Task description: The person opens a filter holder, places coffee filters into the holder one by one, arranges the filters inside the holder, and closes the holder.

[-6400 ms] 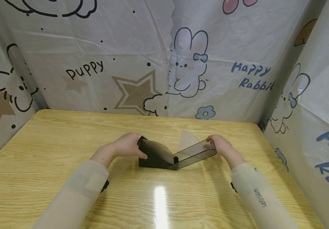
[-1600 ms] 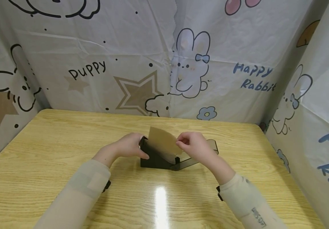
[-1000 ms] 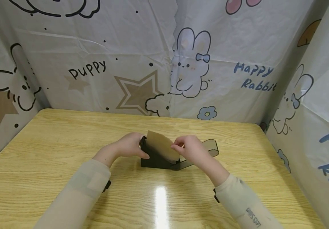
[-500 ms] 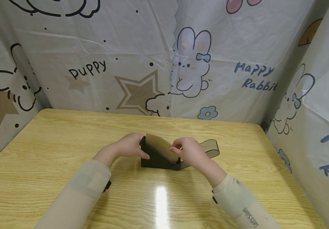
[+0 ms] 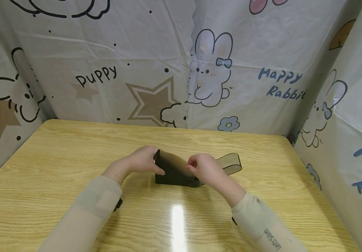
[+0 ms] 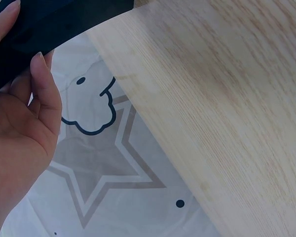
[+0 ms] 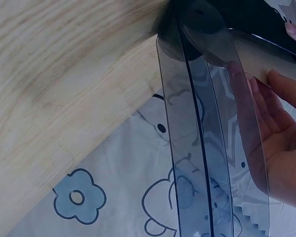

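Observation:
A black wedge-shaped box (image 5: 171, 174) with a hinged see-through smoky lid (image 5: 231, 163) stands mid-table, its lid swung out to the right. Brown paper coffee filters (image 5: 174, 159) lie inside along the sloping top. My left hand (image 5: 141, 161) grips the box's tall back end, thumb on the near side; the left wrist view shows fingers round the black wall (image 6: 64, 24). My right hand (image 5: 204, 168) is over the box's low end, thumb and forefinger pinching the edge of a coffee filter. In the right wrist view, that filter (image 7: 264, 59) shows behind the clear lid (image 7: 202, 148).
The wood-grain table (image 5: 89, 147) spreads around the box. A white curtain (image 5: 155, 45) with cartoon prints hangs behind it, and another curtain panel (image 5: 351, 115) borders the right side.
My right hand left the lid and brought over a coffee filter from behind it. The filter has sunk down into the box as the right hand lowered slightly left. My left hand stayed put.

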The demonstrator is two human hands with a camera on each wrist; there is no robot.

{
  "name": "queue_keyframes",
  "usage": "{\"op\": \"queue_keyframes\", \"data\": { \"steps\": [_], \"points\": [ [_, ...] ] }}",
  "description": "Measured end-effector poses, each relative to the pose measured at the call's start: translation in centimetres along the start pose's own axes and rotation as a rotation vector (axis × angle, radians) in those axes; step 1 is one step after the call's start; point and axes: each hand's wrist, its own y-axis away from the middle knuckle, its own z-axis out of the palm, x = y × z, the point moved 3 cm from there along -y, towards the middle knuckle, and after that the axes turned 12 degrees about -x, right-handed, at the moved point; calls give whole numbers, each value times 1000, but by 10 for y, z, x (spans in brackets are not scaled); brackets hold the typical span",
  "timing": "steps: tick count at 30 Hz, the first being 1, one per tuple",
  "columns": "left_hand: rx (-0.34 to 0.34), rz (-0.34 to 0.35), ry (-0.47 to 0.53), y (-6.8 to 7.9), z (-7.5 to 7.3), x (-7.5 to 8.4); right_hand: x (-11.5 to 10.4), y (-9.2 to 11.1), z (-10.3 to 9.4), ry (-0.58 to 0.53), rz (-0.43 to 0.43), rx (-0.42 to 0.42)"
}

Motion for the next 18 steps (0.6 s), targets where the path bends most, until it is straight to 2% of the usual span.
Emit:
{"op": "queue_keyframes", "data": {
  "steps": [10,18],
  "points": [
    [-16,51,11,0,0,1,-2,-2,5,68,0,-5],
    [-15,58,20,0,0,1,-5,-3,6,92,-9,-2]
  ]
}}
